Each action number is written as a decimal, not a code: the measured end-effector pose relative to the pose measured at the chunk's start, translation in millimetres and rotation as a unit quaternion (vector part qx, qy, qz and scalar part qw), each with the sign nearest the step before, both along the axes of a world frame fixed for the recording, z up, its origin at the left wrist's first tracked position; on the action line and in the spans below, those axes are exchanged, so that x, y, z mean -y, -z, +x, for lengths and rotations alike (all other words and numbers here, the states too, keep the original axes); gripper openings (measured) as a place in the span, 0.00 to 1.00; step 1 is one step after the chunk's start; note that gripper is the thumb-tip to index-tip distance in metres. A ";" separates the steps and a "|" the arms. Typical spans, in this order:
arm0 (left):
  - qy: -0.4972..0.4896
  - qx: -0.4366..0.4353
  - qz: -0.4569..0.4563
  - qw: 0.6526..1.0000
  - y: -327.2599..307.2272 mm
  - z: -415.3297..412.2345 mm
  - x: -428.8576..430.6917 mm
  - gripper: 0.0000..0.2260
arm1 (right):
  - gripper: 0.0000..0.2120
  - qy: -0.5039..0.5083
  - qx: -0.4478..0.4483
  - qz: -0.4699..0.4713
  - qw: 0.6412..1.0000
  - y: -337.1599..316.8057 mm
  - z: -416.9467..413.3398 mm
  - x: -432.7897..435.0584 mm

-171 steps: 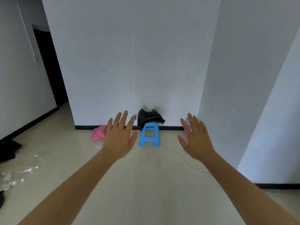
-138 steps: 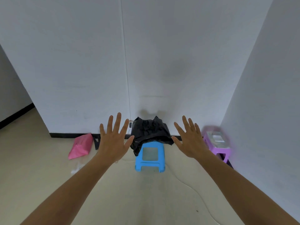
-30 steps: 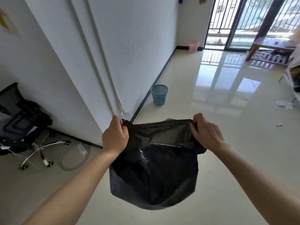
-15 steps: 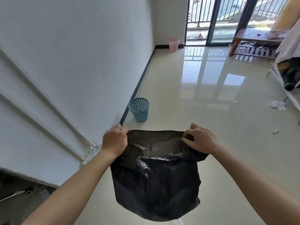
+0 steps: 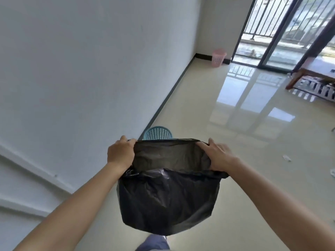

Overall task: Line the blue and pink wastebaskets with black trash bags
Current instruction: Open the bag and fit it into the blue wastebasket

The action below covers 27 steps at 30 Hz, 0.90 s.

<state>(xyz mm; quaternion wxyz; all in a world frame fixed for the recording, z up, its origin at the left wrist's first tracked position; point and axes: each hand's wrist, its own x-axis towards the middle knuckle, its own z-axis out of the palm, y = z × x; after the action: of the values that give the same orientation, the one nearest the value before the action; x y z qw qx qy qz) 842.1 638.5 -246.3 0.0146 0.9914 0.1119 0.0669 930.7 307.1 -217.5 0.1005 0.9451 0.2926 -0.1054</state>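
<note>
A black trash bag [image 5: 166, 200] hangs open-mouthed in front of me. My left hand [image 5: 120, 153] grips the left side of its rim and my right hand [image 5: 218, 156] grips the right side. Just beyond the bag's far rim, the blue mesh wastebasket [image 5: 157, 133] stands on the floor by the wall's baseboard; the bag hides its lower part. The pink mesh wastebasket [image 5: 218, 57] stands far off in the corner beside the glass door.
A white wall [image 5: 81, 69] runs along my left. Glossy beige floor [image 5: 244, 133] stretches ahead and right. A wooden bench [image 5: 311, 77] sits at the far right near the balcony door. Small paper scraps [image 5: 286, 158] lie on the floor at right.
I have come closer to the blue wastebasket, which now sits right behind the bag's rim. My hands have pulled the bag's mouth wider apart.
</note>
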 end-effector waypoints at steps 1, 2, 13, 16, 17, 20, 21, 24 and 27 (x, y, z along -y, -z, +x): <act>-0.003 -0.012 0.001 1.000 -1.6 28.9 -5.7 0.21 | 0.42 0.001 0.007 -0.005 1.000 -3.6 30.0 -9.9; -0.008 -0.019 -0.005 1.000 -4.7 55.8 -11.4 0.21 | 0.43 0.006 0.011 -0.009 1.000 -6.7 57.5 -19.3; -0.109 0.022 -0.252 0.961 21.3 315.5 -39.7 0.20 | 0.46 0.046 -0.030 0.058 0.997 31.5 358.2 -85.7; -0.174 0.011 -0.356 0.918 68.3 359.1 -36.1 0.23 | 0.48 0.005 -0.073 0.070 0.995 74.9 442.5 -113.6; -0.209 0.010 -0.375 0.903 84.4 372.1 -34.2 0.25 | 0.48 -0.018 -0.091 0.075 0.993 90.7 471.3 -125.1; -0.301 0.009 -0.408 0.862 124.8 401.8 -20.8 0.27 | 0.45 -0.083 -0.126 0.091 0.984 130.7 542.0 -159.5; -0.326 0.011 -0.418 0.848 136.1 411.9 -14.8 0.28 | 0.45 -0.100 -0.136 0.088 0.982 142.7 562.1 -169.7; -0.383 0.035 -0.450 0.806 163.1 435.5 5.6 0.31 | 0.45 -0.141 -0.149 0.099 0.974 177.5 602.6 -193.4; -0.418 0.057 -0.468 0.777 193.9 452.8 14.9 0.32 | 0.42 -0.177 -0.144 0.139 0.964 209.4 622.1 -211.9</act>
<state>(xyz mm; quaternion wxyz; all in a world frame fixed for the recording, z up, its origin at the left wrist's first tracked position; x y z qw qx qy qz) 1294.9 623.6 -440.3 0.4536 0.7128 0.5313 0.0621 1552.7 519.0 -426.9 -0.0579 0.8577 0.4783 -0.1796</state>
